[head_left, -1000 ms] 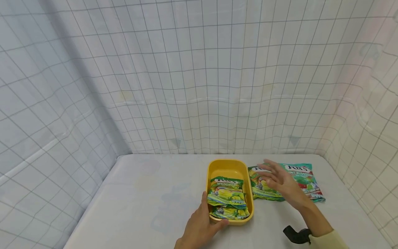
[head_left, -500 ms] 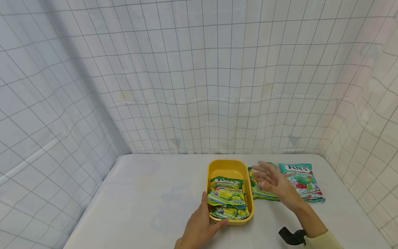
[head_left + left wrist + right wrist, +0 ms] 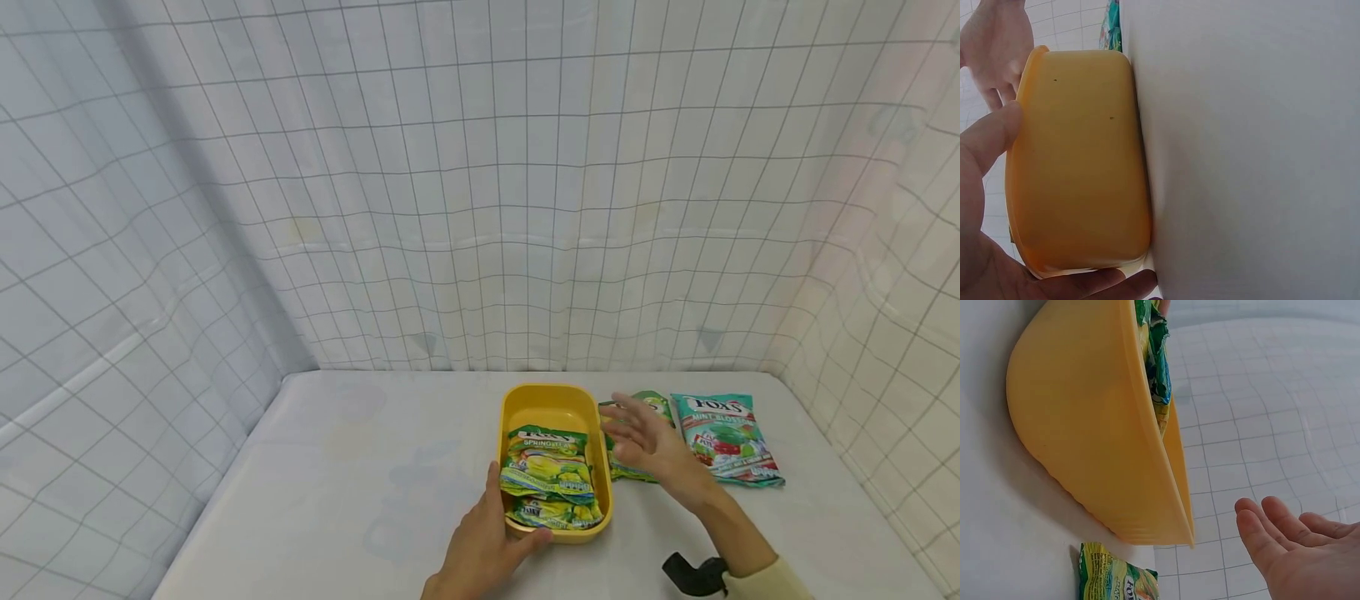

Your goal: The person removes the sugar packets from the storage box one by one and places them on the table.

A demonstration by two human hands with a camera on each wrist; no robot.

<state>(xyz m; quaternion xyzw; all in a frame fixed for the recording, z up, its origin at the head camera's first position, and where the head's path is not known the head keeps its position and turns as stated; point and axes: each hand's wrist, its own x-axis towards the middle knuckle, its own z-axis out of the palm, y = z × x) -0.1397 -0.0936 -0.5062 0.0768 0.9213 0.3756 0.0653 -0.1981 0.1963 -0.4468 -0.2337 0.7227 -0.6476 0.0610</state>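
A yellow plastic bin point(image 3: 555, 403) stands on the table with green candy bags point(image 3: 551, 475) lying in its near part. My left hand point(image 3: 483, 537) holds its near left corner, the thumb at the rim and the fingers along the side wall. In the left wrist view the bin's wall point(image 3: 1079, 156) shows between thumb and fingers. My right hand point(image 3: 660, 454) hovers empty with spread, slightly bent fingers just right of the bin. Beneath it lies another green candy bag point(image 3: 654, 403), partly hidden by the hand. The right wrist view shows that bag point(image 3: 1113, 575) beside the bin.
A teal mint candy bag point(image 3: 727, 439) lies flat to the right of the green one. White gridded curtains point(image 3: 525, 208) rise behind and on both sides of the white table point(image 3: 360, 467). A black strap piece point(image 3: 693, 575) hangs at the right wrist.
My right hand has drifted left toward the bin, uncovering the teal bag and part of the green bag. The left hand and the bin have stayed put.
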